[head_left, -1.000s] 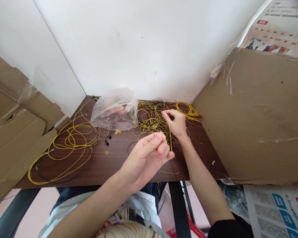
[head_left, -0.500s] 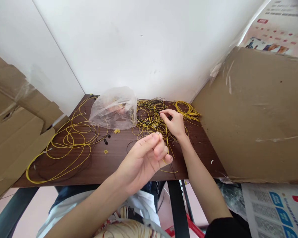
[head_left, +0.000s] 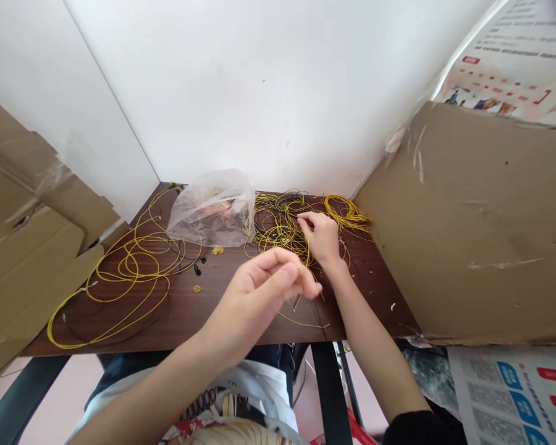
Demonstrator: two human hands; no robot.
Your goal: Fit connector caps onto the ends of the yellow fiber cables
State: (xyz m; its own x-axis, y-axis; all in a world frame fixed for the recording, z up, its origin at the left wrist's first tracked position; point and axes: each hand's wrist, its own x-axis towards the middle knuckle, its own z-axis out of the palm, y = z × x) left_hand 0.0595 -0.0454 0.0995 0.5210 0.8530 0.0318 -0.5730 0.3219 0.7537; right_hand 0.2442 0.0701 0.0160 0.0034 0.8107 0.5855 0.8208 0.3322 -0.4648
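The brown tabletop (head_left: 189, 318) carries everything, with loose yellow loops (head_left: 132, 272) spread widest along its left side. Next in size comes a tangle of yellow and black cable (head_left: 282, 233) at the back, just beside a clear plastic bag (head_left: 210, 216); a neater yellow coil (head_left: 347, 213) lies to its right. Over the front of the tangle, the left hand (head_left: 258, 300) is narrowed to a pinch, a fleck of yellow showing at the thumb tip, while the right hand (head_left: 323, 240), farther back, also pinches narrowly. Between them runs a thin yellow strand (head_left: 309, 252), apparently gripped by both, so the step in hand looks like drawing or feeling out one strand. The next move seems to call for a light, steady pinch that keeps it apart from the tangle. Smallest are yellow pieces (head_left: 217, 250) near the bag.
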